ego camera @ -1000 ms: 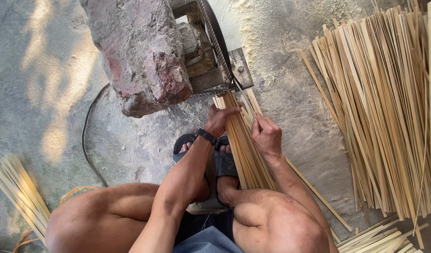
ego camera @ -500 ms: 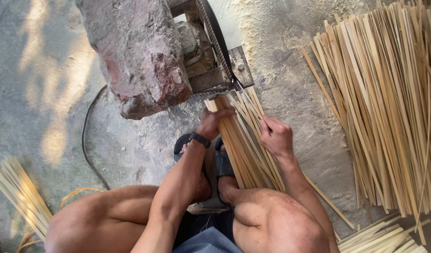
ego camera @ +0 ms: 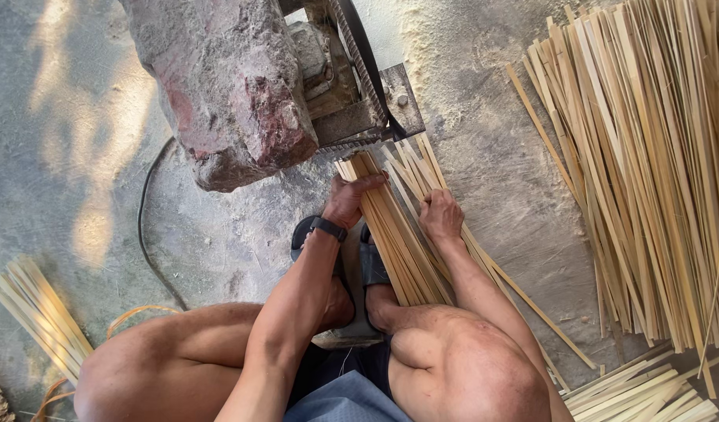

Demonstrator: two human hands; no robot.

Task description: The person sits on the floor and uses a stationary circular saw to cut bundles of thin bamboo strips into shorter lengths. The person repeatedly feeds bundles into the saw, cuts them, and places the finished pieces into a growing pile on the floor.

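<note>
I squat over a bundle of thin bamboo strips (ego camera: 397, 234) that lies on the concrete ground, its far ends just before a metal machine (ego camera: 352, 78). My left hand (ego camera: 348, 198), with a black wristband, grips the left part of the bundle near its far end. My right hand (ego camera: 441, 216) is closed on the strips on the right side, which fan out a little. My knees and sandalled feet sit under and beside the bundle.
A big reddish-grey stone (ego camera: 223, 86) rests on the machine. A large pile of bamboo strips (ego camera: 656, 172) covers the right side, more strips (ego camera: 649, 391) lie at bottom right, a small bundle (ego camera: 35, 312) at left. A black cable (ego camera: 144, 234) curves across the ground. Sawdust lies around the machine.
My hands have shifted the bundle: its far ends are fanned apart, and my left hand has closed over the left group of strips.
</note>
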